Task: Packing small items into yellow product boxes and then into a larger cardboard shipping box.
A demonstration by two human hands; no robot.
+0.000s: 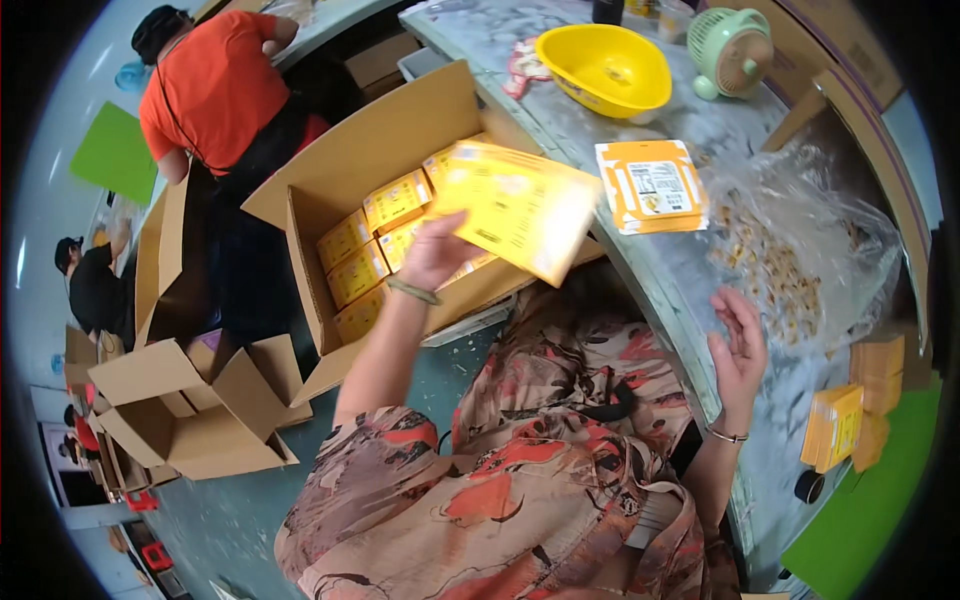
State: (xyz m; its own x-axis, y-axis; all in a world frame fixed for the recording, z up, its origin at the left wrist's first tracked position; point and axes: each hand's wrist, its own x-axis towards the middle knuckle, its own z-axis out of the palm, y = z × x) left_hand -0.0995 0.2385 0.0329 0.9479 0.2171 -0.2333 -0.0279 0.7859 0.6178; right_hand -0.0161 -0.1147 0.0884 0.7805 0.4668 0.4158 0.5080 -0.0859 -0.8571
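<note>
My left hand [436, 252] is closed on the near left edge of a flat yellow carton [520, 205], blurred a little. It is held tilted over the right side of a large open cardboard box [375, 140]. Inside that box, several small yellow boxes [397, 199] sit in rows, some hidden behind the carton and my hand. My right hand [738, 345] is at the table's edge with its fingers apart and curved, holding nothing. Nearest to it is a clear plastic bag [830, 230] with many small brownish pieces. A flattened orange-and-white carton [655, 187] lies on the marbled table [690, 280].
A yellow basin [605, 70] and a green fan [728, 52] stand at the far end of the table. Yellow packs [832, 428] lie at the right. An open empty carton [190, 410] is on the floor at left. A person in orange [215, 90] works beyond the box.
</note>
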